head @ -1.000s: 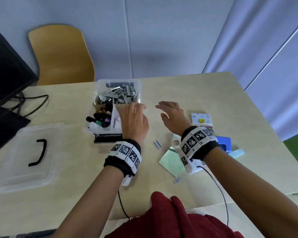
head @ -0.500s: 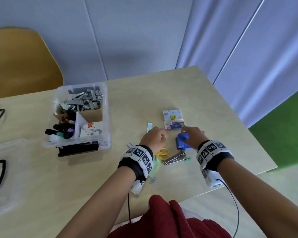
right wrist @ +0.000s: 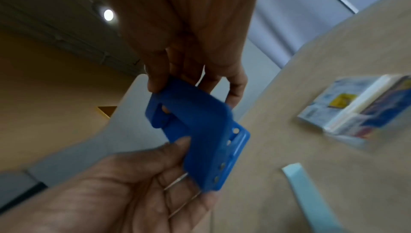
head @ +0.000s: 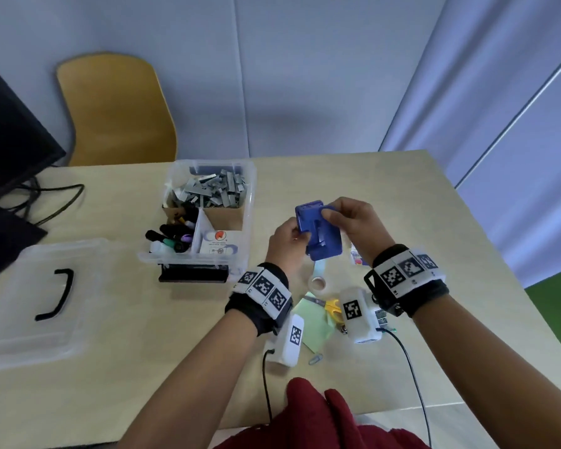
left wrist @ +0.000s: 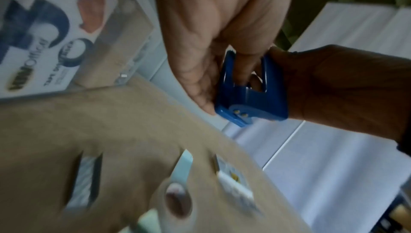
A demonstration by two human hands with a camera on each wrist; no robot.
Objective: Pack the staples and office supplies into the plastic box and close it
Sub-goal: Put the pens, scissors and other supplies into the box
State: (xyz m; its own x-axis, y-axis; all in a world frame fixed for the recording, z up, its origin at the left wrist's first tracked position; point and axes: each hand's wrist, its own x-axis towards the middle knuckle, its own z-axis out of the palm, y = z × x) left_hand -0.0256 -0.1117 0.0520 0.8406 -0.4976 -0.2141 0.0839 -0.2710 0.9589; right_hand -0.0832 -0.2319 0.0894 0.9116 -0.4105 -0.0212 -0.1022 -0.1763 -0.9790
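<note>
A blue hole punch [head: 319,233] is held in the air above the table, just right of the clear plastic box [head: 250,202]. My left hand [head: 289,241] grips its lower left side and my right hand [head: 350,218] pinches its upper right end. The left wrist view shows the punch [left wrist: 251,92] between both hands; the right wrist view shows it [right wrist: 200,131] the same way. The box holds loose staples [head: 208,192], markers [head: 172,236] and a tape dispenser pack [head: 217,243]. Its clear lid [head: 39,299] with a black handle lies at the left.
Under my hands on the table lie a tape roll [head: 318,283], a green paper pad [head: 314,322], yellow scissors [head: 334,309], a paper clip [head: 314,358] and small staple boxes [right wrist: 360,106]. A black stapler [head: 193,273] sits before the box. A monitor [head: 10,140] and a chair [head: 117,108] stand behind.
My right hand took hold of the blue hole punch on the table and lifted it. My left hand came up and now grips it too. The head view swung back left.
</note>
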